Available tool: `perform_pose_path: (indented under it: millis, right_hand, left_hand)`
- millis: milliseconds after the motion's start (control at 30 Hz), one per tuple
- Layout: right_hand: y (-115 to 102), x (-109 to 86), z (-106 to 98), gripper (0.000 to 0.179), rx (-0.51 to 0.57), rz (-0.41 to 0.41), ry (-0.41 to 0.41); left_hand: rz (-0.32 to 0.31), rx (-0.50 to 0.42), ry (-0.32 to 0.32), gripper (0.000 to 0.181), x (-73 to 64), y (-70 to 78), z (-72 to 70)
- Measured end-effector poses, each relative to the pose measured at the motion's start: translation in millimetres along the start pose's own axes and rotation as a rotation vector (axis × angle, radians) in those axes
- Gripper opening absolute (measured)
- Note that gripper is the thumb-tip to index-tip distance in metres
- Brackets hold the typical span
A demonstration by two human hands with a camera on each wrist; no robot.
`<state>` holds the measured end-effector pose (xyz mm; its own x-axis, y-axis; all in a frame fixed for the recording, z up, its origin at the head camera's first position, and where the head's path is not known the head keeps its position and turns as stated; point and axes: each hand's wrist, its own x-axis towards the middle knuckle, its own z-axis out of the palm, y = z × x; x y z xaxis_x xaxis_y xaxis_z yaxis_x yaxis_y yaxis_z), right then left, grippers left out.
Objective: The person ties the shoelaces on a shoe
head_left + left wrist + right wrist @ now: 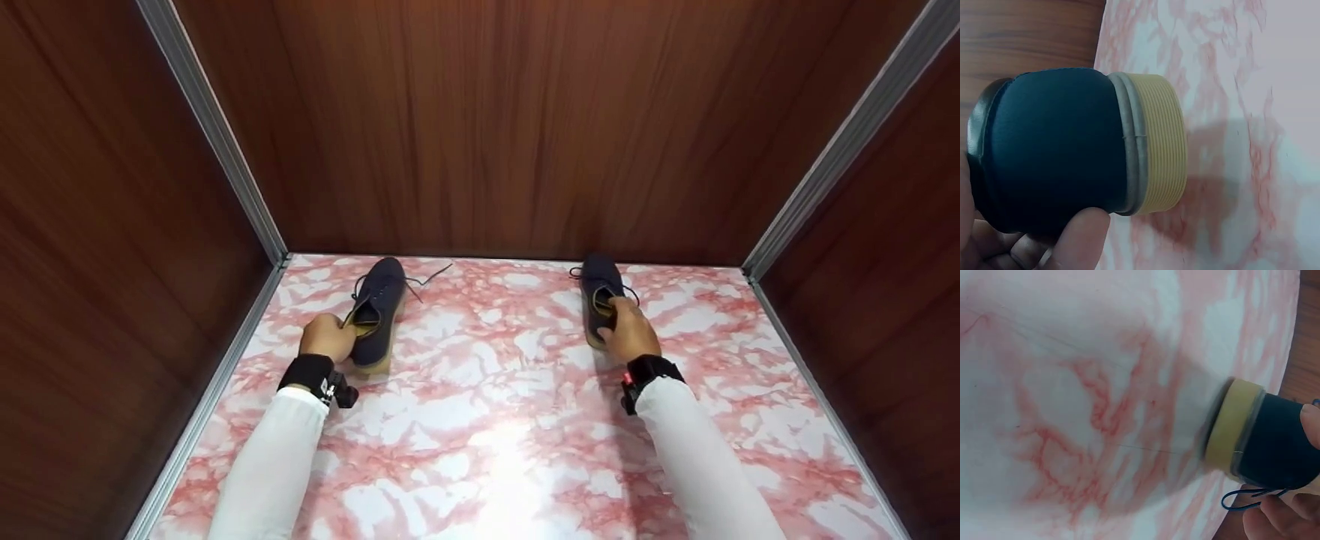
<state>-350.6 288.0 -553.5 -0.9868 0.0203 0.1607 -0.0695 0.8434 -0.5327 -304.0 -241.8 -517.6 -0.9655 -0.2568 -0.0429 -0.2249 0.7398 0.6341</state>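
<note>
On the left of the head view, a dark navy lace-up shoe (384, 289) points toward the back panel, one lace (426, 283) trailing out to its right. My left hand (328, 337) grips its collar from the left side. The left wrist view shows that shoe's dark heel (1061, 140) and ribbed tan sole (1159, 140), the thumb pressed along the upper. Farther right stands a matching shoe (599, 271), toe by the panel. My right hand (631, 330) holds it at the opening, thumb behind. In the right wrist view its pale heel edge (1233, 427) faces the marbled surface, a lace loop (1235, 500) hanging beside it.
The surface (480, 360) is red-and-white marbled, with a bright glare near the front. A brown wood-grain panel (480, 135) closes the back. Similar panels rise at left (112, 225) and right (885, 315), with grey metal strips at the corners.
</note>
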Motion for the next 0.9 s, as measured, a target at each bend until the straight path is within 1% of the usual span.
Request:
perform_pose_path:
  millis: [133, 267, 400, 500, 633, 700, 833, 900]
  right_hand:
    - [-10, 0.1, -2, 0.062, 0.030, -0.036, 0.028]
    - [-24, -0.5, -1, 0.061, 0.083, -0.073, 0.090]
    - [-40, -3.8, 2, 0.060, 0.135, -0.101, 0.154]
    - [-54, -7.4, 5, 0.061, 0.169, -0.142, 0.169]
    - [-74, -13.5, 12, 0.062, 0.205, -0.212, 0.156]
    - [-84, -16.7, 17, 0.062, 0.234, -0.228, 0.133]
    - [-99, -23.9, 30, 0.060, 0.329, -0.219, 0.052]
    - [-104, -27.6, 38, 0.058, 0.385, -0.188, -0.014]
  left_hand:
    - [0.019, -0.021, 0.006, 0.028, -5.2, 7.0, 3.8]
    - [0.032, -0.027, 0.007, 0.028, -9.8, 15.6, 8.7]
    - [0.046, -0.039, 0.005, 0.029, -13.4, 25.0, 16.5]
    - [0.045, -0.064, 0.003, 0.029, -16.8, 31.2, 23.3]
    - [0.044, -0.095, -0.002, 0.028, -20.4, 42.6, 34.4]
    - [0.053, -0.111, -0.003, 0.029, -22.2, 49.3, 40.6]
    - [0.072, -0.149, 0.000, 0.028, -27.5, 62.6, 54.7]
    - [0.084, -0.160, 0.003, 0.025, -30.8, 69.0, 61.9]
